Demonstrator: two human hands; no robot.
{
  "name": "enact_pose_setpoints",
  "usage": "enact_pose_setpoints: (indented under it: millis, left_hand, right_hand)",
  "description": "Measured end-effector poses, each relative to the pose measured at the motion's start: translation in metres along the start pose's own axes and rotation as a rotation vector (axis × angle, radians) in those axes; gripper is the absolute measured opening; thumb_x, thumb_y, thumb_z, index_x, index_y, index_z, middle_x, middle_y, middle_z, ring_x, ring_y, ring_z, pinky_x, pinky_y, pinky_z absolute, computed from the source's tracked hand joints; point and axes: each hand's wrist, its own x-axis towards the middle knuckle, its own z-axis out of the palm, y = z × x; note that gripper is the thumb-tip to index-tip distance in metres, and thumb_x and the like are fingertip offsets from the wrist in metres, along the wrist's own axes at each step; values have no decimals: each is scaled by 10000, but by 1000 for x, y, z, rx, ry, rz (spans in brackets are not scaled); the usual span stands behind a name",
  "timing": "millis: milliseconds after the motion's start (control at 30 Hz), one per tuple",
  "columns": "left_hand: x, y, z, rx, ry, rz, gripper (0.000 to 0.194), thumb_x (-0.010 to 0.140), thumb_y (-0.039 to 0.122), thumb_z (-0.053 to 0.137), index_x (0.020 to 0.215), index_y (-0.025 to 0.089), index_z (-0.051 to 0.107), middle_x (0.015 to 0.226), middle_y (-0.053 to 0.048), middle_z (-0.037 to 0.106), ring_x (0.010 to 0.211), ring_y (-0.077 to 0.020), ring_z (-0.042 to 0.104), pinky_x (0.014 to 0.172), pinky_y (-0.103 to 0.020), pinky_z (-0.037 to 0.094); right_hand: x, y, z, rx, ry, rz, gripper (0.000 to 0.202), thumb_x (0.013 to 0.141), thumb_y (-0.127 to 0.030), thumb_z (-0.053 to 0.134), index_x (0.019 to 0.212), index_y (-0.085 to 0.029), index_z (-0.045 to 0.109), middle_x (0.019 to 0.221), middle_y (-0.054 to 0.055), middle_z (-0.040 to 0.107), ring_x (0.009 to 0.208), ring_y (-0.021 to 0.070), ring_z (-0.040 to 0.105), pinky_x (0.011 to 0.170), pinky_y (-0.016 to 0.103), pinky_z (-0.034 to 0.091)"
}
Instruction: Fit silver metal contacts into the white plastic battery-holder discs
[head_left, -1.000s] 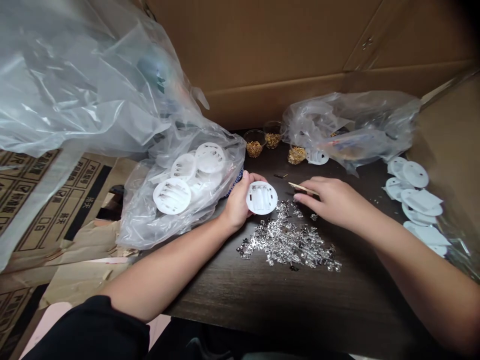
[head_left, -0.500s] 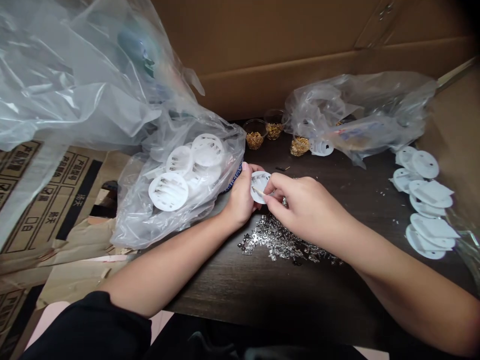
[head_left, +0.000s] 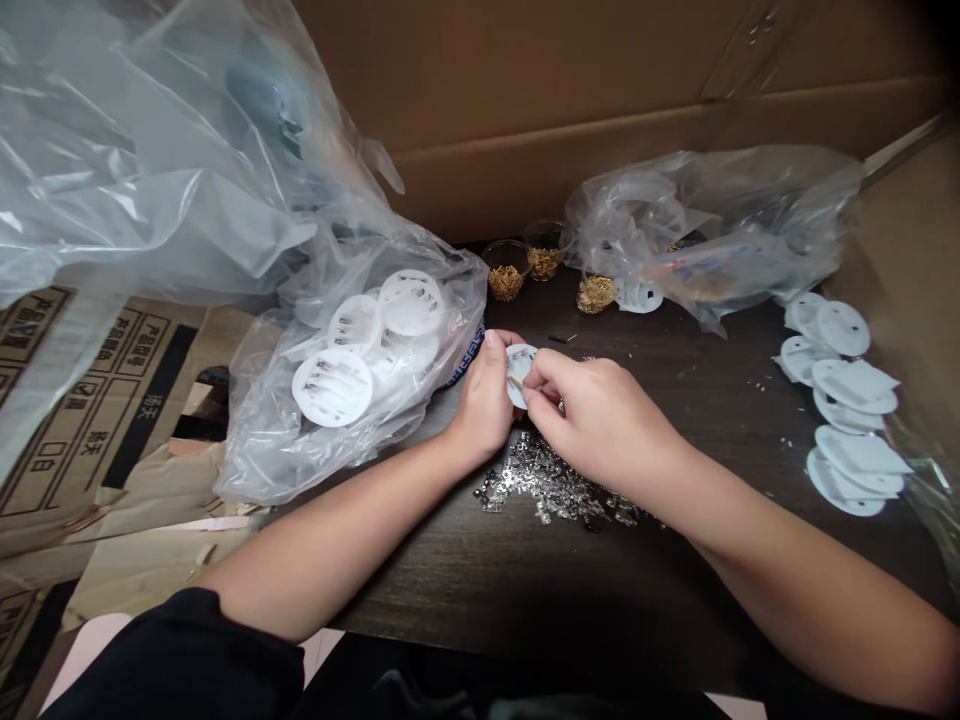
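Note:
My left hand point(head_left: 486, 400) grips a white round plastic disc point(head_left: 519, 362) by its edge, the thumb lying along the near side. Small metal pieces seem to sit in the disc's slots. Fingers pinched, my right hand point(head_left: 592, 400) holds a thin pale stick point(head_left: 517, 383) whose tip is against the disc's face. Just below both hands a heap of small silver metal clips point(head_left: 540, 480) is spread on the dark table, partly hidden by my right hand.
Left, a clear plastic bag point(head_left: 262, 450) carries several white discs point(head_left: 332, 386). Clear cups of small brass parts point(head_left: 505, 283) stand at the back beside another plastic bag point(head_left: 720, 240). Stacked white discs point(head_left: 855, 460) line the right side. Cardboard walls point(head_left: 562, 80) enclose the table.
My right hand has shifted slightly with the stick across the disc, and the disc is tilted a little more. The whole view has drifted slightly.

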Motion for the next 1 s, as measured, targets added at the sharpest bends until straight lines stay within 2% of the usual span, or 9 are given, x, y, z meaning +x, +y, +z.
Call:
enact_pose_setpoints:
  millis: [100,200,333,500,633,733,833,1000]
  left_hand:
    - [0,-3,-1,90,43,66,637,1010,752,235,934,216,571,830,-29,599,751,-149,547,718,-307,498]
    - [-2,-3,-2,150,55,70,612,1032,715,208,963,223,565,851,-32,596,782,-156,546,755,-313,498]
    - [-3,0,0,178,45,56,568,1051,680,199,974,230,536,836,-32,596,746,-156,557,700,-306,497]
    - [-5,3,3,59,-25,4,490,1054,672,218,1020,250,465,693,24,530,512,-120,476,473,-264,398]
    - [-5,4,0,58,-33,65,484,1046,667,288,1033,225,484,773,4,586,592,-119,554,540,-257,468]
    - [-4,6,-1,103,-71,68,445,1040,625,364,1139,215,507,850,-14,631,630,-129,597,565,-266,498]
    - [-6,9,0,127,-108,60,412,1047,553,396,1257,216,505,872,-19,657,602,-127,598,538,-270,486]
    - [-11,14,4,151,-92,16,441,1064,589,312,1214,220,502,786,-4,619,512,-118,540,448,-265,409]
  right_hand:
    - [3,2,7,55,20,-8,102,918,-161,529,837,-209,570,703,20,659,572,153,531,591,298,332]
    - [3,6,12,157,43,-34,114,916,-150,527,824,-214,550,701,10,659,575,145,538,590,289,340]
    - [2,10,17,228,89,-30,124,915,-147,527,818,-223,539,674,0,659,548,139,528,577,286,344]
    - [0,11,20,310,86,12,124,923,-139,521,838,-228,533,704,16,701,601,162,609,600,285,394]
    - [2,16,22,354,79,22,136,917,-140,537,813,-228,526,681,10,681,590,158,610,594,280,405]
    - [3,20,24,395,81,27,156,917,-141,544,792,-228,513,636,-7,651,555,143,589,570,272,392]
    - [3,22,28,445,85,44,151,932,-159,545,803,-230,512,598,-22,631,528,137,584,549,267,389]
    - [3,23,34,571,99,48,125,952,-170,531,847,-233,509,573,-44,632,501,128,607,545,257,421]
